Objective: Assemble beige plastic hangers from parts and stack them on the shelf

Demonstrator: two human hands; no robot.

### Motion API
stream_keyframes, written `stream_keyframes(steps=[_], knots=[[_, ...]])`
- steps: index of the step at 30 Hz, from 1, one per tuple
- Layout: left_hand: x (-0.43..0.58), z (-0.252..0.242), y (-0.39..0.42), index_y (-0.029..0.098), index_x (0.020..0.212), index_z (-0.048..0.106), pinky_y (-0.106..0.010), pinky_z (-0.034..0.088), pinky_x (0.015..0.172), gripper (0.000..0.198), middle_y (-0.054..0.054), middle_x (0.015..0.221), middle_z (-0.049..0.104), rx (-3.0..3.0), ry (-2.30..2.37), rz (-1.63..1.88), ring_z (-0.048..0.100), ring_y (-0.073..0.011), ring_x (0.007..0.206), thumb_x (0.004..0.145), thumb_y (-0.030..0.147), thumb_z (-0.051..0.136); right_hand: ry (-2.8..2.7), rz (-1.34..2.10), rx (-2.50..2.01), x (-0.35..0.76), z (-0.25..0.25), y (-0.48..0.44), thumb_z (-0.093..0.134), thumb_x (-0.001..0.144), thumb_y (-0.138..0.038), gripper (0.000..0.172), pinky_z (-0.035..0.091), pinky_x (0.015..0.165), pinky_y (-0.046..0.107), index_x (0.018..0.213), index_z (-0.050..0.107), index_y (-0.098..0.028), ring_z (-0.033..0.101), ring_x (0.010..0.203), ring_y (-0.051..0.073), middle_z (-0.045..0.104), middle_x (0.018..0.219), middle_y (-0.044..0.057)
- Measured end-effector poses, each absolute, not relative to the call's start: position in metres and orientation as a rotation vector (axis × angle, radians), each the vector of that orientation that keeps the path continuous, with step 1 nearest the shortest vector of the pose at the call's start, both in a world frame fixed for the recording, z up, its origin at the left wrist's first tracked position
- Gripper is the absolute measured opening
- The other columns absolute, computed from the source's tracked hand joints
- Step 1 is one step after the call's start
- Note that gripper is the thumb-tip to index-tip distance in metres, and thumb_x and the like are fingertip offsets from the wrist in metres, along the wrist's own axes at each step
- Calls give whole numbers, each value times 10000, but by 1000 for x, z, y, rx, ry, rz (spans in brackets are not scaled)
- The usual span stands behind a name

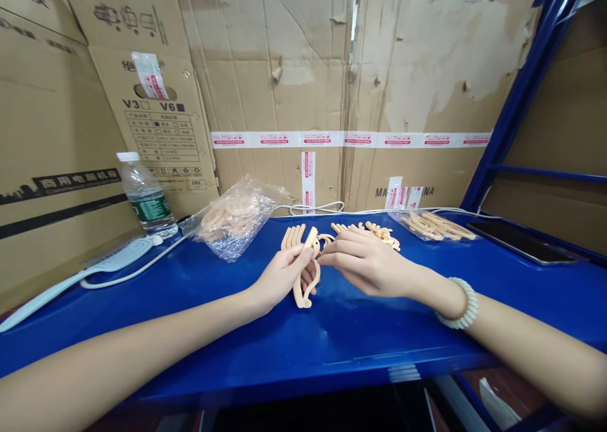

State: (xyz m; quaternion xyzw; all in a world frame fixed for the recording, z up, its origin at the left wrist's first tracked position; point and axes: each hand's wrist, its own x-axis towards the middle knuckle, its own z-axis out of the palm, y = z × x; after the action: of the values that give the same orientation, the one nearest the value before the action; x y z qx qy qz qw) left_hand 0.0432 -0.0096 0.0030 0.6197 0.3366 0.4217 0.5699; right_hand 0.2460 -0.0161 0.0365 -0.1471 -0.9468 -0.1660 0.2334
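Observation:
My left hand point(284, 269) is closed around a curved pale wooden piece point(300, 298), held upright over the blue table. It has a straight-looking bar on one side and a bowed strip on the other, joined near the lower end. My right hand point(367, 261) is bent just to the right of it, fingertips drawn together near its upper part. What those fingertips pinch, if anything, is too small to make out. Behind the hands lie several pale wooden strips point(293, 237) in a row and a heap of small curved pieces point(379, 233), partly covered by my right hand.
A clear plastic bag of wooden pieces point(232, 217) lies at the back left, another bag point(434, 224) at the back right. Around the blue table point(370, 331) are a water bottle point(150, 204), a pale hairbrush point(114, 258), a phone point(521, 241), a white cable and cardboard walls point(279, 84).

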Motion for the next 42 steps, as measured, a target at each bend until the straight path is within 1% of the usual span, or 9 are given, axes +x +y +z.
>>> stream_keyframes(steps=[5,10,12,16,19,25,29,35,42], knots=[[43,1,-7,151,830,605,-214,501,463,262,-17,616,639,1434,834,1044,621,-148,502,856,412,606,-2700,-523,-281,239,26,-17,382,927,-115,312,415,860,377,1171,575,-133,528,1017,213,629,1152,118],[41,2,-6,138,918,607,-251,536,486,315,-53,755,681,1498,862,1152,656,-175,548,835,443,619,-2718,-504,-350,237,25,-17,401,923,-138,252,415,859,389,1024,632,-142,547,906,211,661,911,97],[39,3,-6,134,945,599,-254,532,469,353,-48,743,671,1521,870,1190,646,-168,515,831,469,613,-2655,-348,-404,239,28,-17,410,909,-120,236,435,846,380,956,640,-152,545,878,203,643,840,83],[38,2,-5,123,926,595,-229,506,439,392,-10,665,621,1598,899,1188,602,-132,460,836,504,580,-2366,149,-530,240,30,-17,462,897,-129,241,450,913,375,1069,623,-180,531,1065,199,576,1141,112],[37,-1,-3,126,893,600,-215,491,433,386,2,654,607,1676,911,1132,587,-116,446,845,507,561,-2282,552,-530,238,26,-14,545,886,-192,276,419,983,403,1154,607,-215,499,1178,207,535,1252,99],[35,-3,-1,129,791,616,-188,456,402,392,-2,653,607,1717,945,1066,561,-94,430,856,509,543,-2063,1129,-594,238,17,-5,621,858,-257,276,430,978,403,1130,644,-215,527,1168,217,556,1260,84],[35,-2,-2,130,779,627,-178,427,379,402,5,606,595,1707,973,1057,532,-88,407,853,515,538,-1982,1178,-590,240,18,-3,648,836,-252,259,359,1051,417,1090,678,-206,526,1174,214,603,1220,71],[35,-2,-4,145,738,616,-180,403,372,400,28,479,549,1757,1007,1051,524,-104,376,873,508,516,-1818,1280,-667,241,17,0,686,795,-254,269,390,1031,417,1057,704,-193,575,1126,220,662,1161,82],[33,0,-5,156,755,622,-186,419,445,385,17,581,606,1948,1057,1106,561,-106,458,904,482,483,-1732,1266,-686,241,14,4,694,784,-268,257,431,1005,403,1030,716,-194,619,1061,205,684,1137,82]])
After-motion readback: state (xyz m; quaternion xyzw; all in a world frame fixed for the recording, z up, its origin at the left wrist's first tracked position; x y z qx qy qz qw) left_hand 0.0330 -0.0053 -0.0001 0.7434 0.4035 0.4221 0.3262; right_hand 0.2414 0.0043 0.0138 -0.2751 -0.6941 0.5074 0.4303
